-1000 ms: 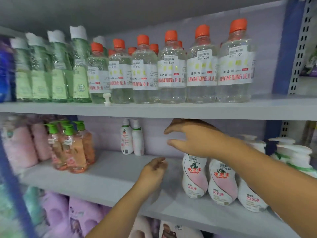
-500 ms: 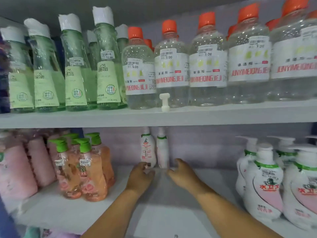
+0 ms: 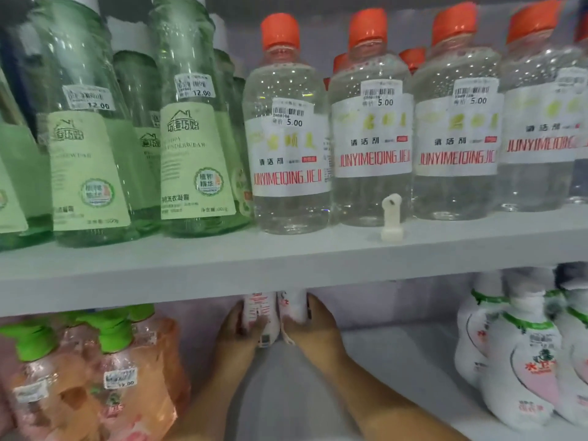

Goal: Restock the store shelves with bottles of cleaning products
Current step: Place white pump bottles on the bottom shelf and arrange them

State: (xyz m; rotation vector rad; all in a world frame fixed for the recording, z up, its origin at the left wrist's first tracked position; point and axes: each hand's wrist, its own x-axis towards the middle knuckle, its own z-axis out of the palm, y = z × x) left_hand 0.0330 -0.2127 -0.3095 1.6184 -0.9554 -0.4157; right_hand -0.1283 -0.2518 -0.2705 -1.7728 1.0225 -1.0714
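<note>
Both hands have now reached the two small white bottles at the back of the lower shelf; half a second ago they were only near them. The left hand curls around the left white bottle, and the right hand curls around the right white bottle. The two bottles stand upright, touching each other, and their tops are hidden behind the front edge of the upper shelf. The view has moved closer and higher than before. On the lower shelf, orange bottles with green caps stand at the left end and white pump bottles at the right end. On the upper shelf stand green bottles at the left, clear bottles with orange caps to the right, and a small white plastic piece at the front edge.
</note>
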